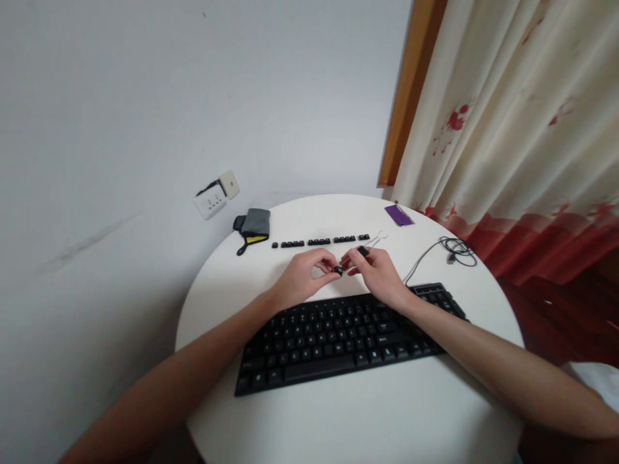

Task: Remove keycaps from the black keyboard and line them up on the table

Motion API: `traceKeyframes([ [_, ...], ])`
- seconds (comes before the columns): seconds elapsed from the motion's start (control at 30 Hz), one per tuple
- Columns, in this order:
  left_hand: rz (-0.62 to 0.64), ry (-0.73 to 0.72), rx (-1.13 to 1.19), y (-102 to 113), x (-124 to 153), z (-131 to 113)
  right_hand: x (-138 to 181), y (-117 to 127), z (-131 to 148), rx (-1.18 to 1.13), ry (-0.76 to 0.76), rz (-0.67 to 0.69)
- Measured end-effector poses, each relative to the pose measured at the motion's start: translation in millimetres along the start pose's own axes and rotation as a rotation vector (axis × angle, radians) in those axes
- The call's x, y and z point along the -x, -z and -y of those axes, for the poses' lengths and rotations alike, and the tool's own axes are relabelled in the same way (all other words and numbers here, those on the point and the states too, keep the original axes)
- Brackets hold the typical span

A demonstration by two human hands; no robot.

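Observation:
My left hand (309, 276) pinches a small black keycap (338, 270) between thumb and fingertips, above the far edge of the keyboard. Facing it, my right hand (377, 270) has its fingers curled, with the fingertips close to that keycap; I cannot tell if they touch it. Tucked in the right hand is a wire keycap puller (363, 250), its black handle showing and its thin wire loops pointing away. Under my wrists lies a black keyboard (319, 341), partly hidden by the right forearm. Loose keycaps (319, 242) stand in a row of small groups beyond my hands.
A grey and yellow cloth (256, 223) lies at the table's left back edge. At the right back is a purple item (399, 215), and a coiled cable (457, 251) sits near the right edge. The round white table (338, 419) stands by a wall with a socket (211, 201).

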State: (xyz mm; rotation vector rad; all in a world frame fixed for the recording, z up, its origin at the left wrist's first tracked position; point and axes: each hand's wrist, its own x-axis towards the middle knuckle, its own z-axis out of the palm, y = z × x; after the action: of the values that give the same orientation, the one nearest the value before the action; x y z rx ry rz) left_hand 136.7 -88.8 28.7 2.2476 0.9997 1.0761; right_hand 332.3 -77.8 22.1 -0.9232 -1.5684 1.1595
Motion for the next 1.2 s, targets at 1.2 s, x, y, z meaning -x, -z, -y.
traceKeyframes([
  [1.2, -0.080, -0.034, -0.063, 3.6, -1.1, -1.5, 21.2, -0.3, 7.8, 0.408, 0.254, 0.101],
])
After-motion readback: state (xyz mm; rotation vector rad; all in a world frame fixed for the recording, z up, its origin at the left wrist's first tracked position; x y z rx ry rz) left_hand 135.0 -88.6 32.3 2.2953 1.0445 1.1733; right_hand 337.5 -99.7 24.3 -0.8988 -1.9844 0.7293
